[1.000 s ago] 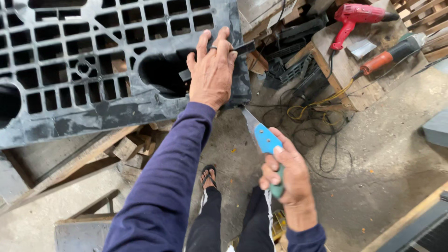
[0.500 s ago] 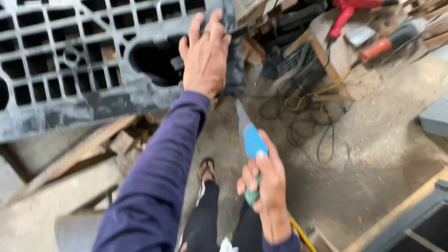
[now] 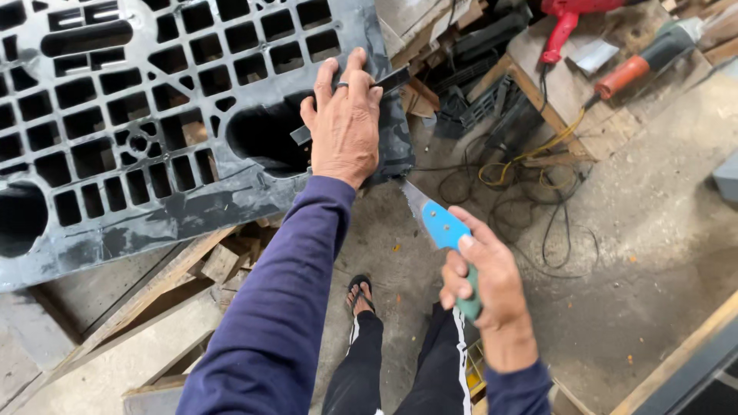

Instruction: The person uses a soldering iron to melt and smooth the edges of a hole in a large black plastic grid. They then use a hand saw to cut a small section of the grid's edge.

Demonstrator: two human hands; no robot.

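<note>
Resting flat on the corner of a black plastic pallet (image 3: 154, 115), the left hand (image 3: 347, 123) has its fingers stretched out close together, pressing a thin dark strip (image 3: 388, 81) against the pallet beside a large oval opening. A ring sits on one finger. The pallet leans over pieces of scrap wood (image 3: 177, 269) and fills the upper left of the view.

The right hand (image 3: 484, 280) is lower and nearer the body, closed in a fist around the green grip of a small handsaw (image 3: 434, 223), the forefinger laid along its blue part. The toothed blade points up and left, its tip just under the pallet's corner below the left hand.

On the concrete floor beyond lie tangled cables (image 3: 523, 184), and a wooden board carries a red power tool (image 3: 565, 23) and an orange-handled grinder (image 3: 642, 61).
</note>
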